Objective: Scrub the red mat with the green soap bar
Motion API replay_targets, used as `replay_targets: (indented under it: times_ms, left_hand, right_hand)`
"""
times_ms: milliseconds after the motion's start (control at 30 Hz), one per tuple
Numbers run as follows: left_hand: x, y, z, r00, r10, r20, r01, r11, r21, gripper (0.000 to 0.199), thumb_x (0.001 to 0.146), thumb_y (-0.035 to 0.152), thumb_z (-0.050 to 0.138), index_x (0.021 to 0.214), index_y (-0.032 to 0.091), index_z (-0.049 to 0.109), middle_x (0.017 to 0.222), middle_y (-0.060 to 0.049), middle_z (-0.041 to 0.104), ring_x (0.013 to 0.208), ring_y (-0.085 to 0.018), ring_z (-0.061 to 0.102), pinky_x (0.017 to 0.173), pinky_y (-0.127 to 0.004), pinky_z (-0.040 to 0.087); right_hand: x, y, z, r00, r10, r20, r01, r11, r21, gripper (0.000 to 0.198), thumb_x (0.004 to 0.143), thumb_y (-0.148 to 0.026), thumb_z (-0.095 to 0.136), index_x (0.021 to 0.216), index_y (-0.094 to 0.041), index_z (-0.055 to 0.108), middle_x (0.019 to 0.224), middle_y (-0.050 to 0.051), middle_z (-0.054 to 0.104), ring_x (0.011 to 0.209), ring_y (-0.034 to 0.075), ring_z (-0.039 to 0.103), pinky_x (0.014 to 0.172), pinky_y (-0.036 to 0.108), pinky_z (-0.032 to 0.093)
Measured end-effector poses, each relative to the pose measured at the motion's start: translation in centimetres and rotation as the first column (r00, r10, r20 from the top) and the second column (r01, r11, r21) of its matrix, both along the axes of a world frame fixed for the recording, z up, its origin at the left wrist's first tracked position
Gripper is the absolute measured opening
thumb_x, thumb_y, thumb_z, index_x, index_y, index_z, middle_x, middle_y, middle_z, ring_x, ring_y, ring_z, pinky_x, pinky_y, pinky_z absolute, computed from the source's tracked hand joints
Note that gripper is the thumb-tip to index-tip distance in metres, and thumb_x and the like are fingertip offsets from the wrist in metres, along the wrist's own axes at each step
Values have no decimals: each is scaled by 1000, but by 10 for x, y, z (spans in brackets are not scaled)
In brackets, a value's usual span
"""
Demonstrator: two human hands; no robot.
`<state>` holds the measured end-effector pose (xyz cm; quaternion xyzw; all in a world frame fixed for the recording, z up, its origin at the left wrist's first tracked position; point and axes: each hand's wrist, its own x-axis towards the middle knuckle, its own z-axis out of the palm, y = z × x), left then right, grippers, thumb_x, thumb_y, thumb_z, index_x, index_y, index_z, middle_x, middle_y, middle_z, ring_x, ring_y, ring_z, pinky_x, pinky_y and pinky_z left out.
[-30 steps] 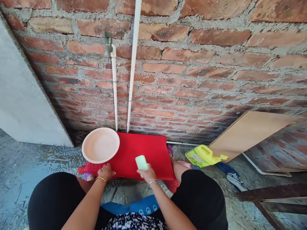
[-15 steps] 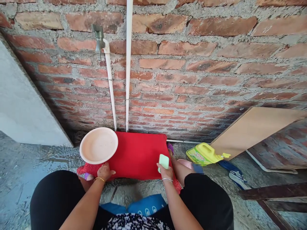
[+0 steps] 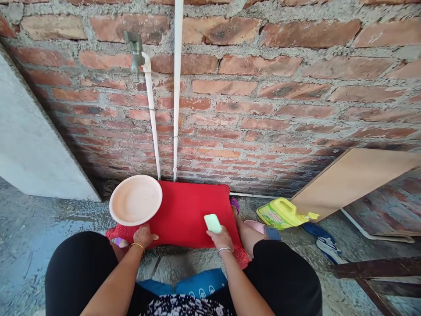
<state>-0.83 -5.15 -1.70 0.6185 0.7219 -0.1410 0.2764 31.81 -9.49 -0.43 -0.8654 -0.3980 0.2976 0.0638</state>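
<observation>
A red cloth (image 3: pixel 187 210) with a fringed, lacy edge is spread over a low surface in front of me. My left hand (image 3: pixel 143 235) is closed on the cloth's near edge, its thumb pointing right, just below a pale pink basin (image 3: pixel 136 199). The basin rests on the cloth's left end, and no contents show in it. In my right hand (image 3: pixel 222 239) is a pale green rounded block (image 3: pixel 213 223), held over the right half of the cloth. Its underside is hidden, so whether it is a soap bar or a brush is unclear.
A tap (image 3: pixel 134 50) and white pipes (image 3: pixel 177 87) run along the brick wall. To the right are a yellow jug (image 3: pixel 283 213), slippers (image 3: pixel 327 249), a leaning board (image 3: pixel 355 180) and a dark wooden frame (image 3: pixel 378 267). A grey slab (image 3: pixel 42 131) leans at left; the floor there is wet.
My right hand has moved left over the cloth with the pale green block, which has turned to point up and left. My left hand and the basin have stayed put.
</observation>
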Motion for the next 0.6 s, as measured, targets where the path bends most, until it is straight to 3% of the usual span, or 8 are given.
replay_targets:
  times_ms: [67, 133, 233, 333, 400, 467, 533, 600]
  left_hand:
    - [-1, 0, 0, 1000, -1, 5, 1, 1000, 5, 53, 75, 46, 62, 119, 17, 53, 123, -15, 65, 115, -28, 61, 90, -35, 48]
    - [-1, -1, 0, 1000, 1, 8, -1, 1000, 8, 54, 75, 46, 62, 119, 16, 53, 122, -15, 65, 114, -28, 61, 89, -36, 48]
    - [-1, -2, 0, 1000, -1, 0, 1, 1000, 20, 55, 75, 46, 62, 120, 15, 53, 122, -16, 65, 114, -29, 61, 89, -36, 48]
    - [-1, -2, -1, 1000, -5, -10, 5, 1000, 25, 54, 76, 46, 62, 119, 17, 53, 121, -15, 66, 114, -28, 61, 88, -35, 48]
    - [-1, -1, -2, 1000, -5, -14, 5, 1000, 19, 55, 76, 46, 61, 121, 16, 52, 122, -15, 65, 114, -28, 61, 89, -35, 48]
    - [-1, 0, -2, 1000, -6, -15, 6, 1000, 10, 57, 76, 46, 61, 122, 15, 51, 124, -15, 64, 116, -28, 60, 90, -36, 48]
    - [-1, 1, -3, 1000, -4, -11, 4, 1000, 5, 57, 75, 47, 62, 121, 15, 52, 125, -15, 64, 117, -28, 59, 91, -35, 48]
    - [-1, 1, -4, 1000, 7, -9, -7, 1000, 2, 55, 74, 46, 63, 119, 16, 53, 124, -15, 64, 116, -29, 60, 90, -35, 48]
  right_hand:
    - [18, 0, 5, 985, -173, -2, 173, 985, -20, 52, 83, -46, 58, 121, -11, 53, 115, 16, 67, 102, 24, 66, 79, 30, 50]
    - [18, 1, 4, 972, -230, -47, 230, 973, -5, 52, 83, -47, 58, 120, -11, 53, 115, 16, 67, 101, 23, 66, 79, 28, 49]
    - [-16, 2, -3, 995, 15, -97, -6, 996, 93, 52, 77, -41, 65, 121, -16, 54, 116, 12, 67, 103, 21, 64, 85, 27, 47]
    - [-57, 5, -13, 950, 311, -20, -305, 941, 146, 64, 69, -36, 73, 127, -21, 52, 124, 10, 63, 113, 24, 58, 94, 30, 43]
    - [-64, 5, -19, 924, 382, 17, -381, 915, 134, 70, 67, -36, 74, 132, -24, 50, 126, 9, 62, 116, 26, 57, 96, 33, 42]
    - [-52, 3, -25, 945, 326, 15, -325, 937, 126, 70, 69, -36, 74, 133, -27, 49, 122, 7, 63, 111, 26, 59, 94, 34, 44]
    - [-30, -2, -33, 986, 162, 26, -164, 970, 180, 61, 73, -38, 73, 130, -29, 51, 116, 6, 65, 105, 24, 61, 89, 34, 48]
    - [-8, -8, -40, 999, 2, 45, -14, 961, 276, 46, 82, -40, 66, 125, -26, 55, 116, 7, 63, 102, 22, 61, 87, 36, 50]
